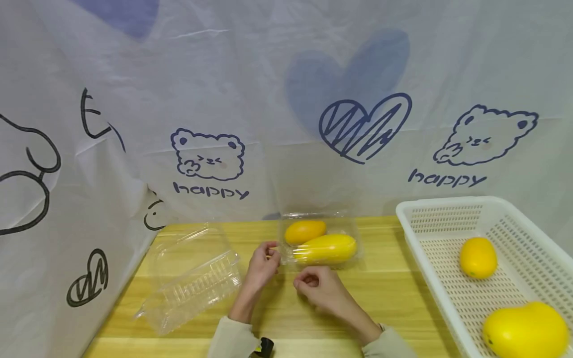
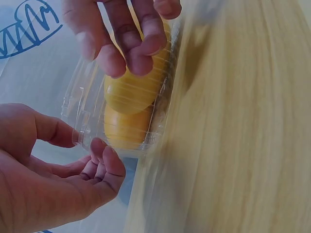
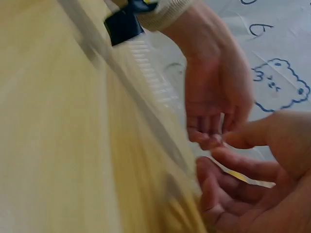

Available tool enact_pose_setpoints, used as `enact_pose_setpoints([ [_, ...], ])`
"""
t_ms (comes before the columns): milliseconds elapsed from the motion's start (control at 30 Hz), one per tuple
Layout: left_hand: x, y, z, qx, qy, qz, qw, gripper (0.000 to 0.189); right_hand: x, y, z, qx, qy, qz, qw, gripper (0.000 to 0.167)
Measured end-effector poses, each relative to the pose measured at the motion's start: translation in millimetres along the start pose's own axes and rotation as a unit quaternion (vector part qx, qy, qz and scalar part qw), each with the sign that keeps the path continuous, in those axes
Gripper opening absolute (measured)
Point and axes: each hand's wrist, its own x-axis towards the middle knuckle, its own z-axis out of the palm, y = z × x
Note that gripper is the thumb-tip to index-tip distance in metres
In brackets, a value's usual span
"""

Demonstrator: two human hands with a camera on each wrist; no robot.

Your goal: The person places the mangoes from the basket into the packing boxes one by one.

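A clear plastic clamshell container [image 1: 286, 258] at the back of the table holds two yellow oblong fruits, a smaller orange-yellow one [image 1: 305, 232] behind a longer one [image 1: 326, 249]. Clear plastic covers both. My left hand [image 1: 263, 264] is at the container's left end; in the left wrist view its thumb and curled fingers pinch the rim. My right hand [image 1: 326, 291] is just in front of the container, fingers loosely bent, thumb near the index finger, holding nothing visible. In the right wrist view both hands are close together, and the container is mostly hidden.
Another clear clamshell container [image 1: 192, 283] lies open on the wooden table [image 1: 286, 323] to the left. At right stands a white perforated basket [image 1: 425, 278] with two yellow fruits, one small [image 1: 478, 257] and one large [image 1: 525, 330]. A printed cloth [image 1: 277, 99] hangs behind.
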Motion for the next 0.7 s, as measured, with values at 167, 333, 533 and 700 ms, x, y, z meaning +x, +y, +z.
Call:
enact_pose_setpoints([
  [167,-1.6,-0.2,3.9,-0.009,0.004,0.004,0.9999,0.040,-1.9,-7,-23,-0.057,-0.037,-0.037,0.9970,0.017],
  [333,-2.0,0.0,4.3,-0.007,0.016,0.010,0.9998,0.040,-6.7,-25,-49,-0.113,0.005,-0.064,0.9915,0.013],
  [533,-2.0,-1.0,5.2,0.018,0.034,0.016,0.9991,0.040,-12.7,-39,-75,-0.114,0.130,-0.064,0.9829,0.012],
  [700,-2.1,-0.6,5.9,0.055,0.037,0.023,0.9975,0.043,-12.3,-30,-89,-0.107,0.253,-0.050,0.9602,0.013],
])
